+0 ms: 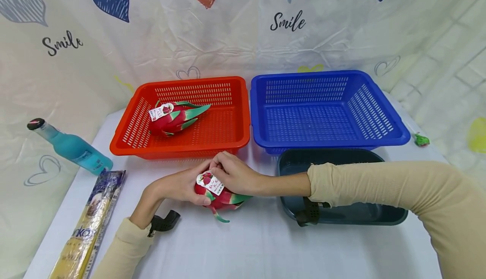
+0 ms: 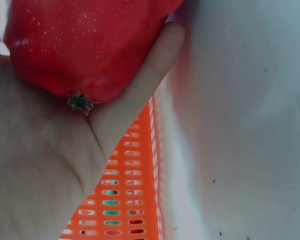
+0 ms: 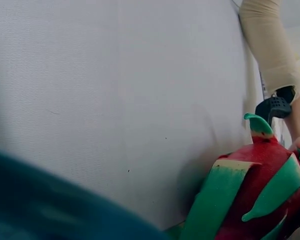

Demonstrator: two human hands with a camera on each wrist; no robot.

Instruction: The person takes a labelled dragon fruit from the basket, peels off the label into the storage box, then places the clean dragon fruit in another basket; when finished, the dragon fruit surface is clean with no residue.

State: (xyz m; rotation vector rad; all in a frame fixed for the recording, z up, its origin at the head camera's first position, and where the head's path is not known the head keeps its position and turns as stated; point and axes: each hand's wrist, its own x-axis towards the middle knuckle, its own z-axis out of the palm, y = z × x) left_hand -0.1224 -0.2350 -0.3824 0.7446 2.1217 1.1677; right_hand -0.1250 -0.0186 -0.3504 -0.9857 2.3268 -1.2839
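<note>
A red dragon fruit with green-tipped scales lies low over the white table, in front of the red basket. My left hand grips it from the left, and the left wrist view shows its stem end against the palm. On the fruit's upper side is a white printed label. My right hand is over the fruit, its curled fingers and thumb pinching at the label's upper right edge; the exact contact is partly hidden. In the right wrist view, green scales stand out from the fruit.
The red basket holds another labelled dragon fruit. To its right stands a blue basket. A dark tray lies under the right forearm. At left are a blue bottle and a long noodle packet. A small green item lies far right.
</note>
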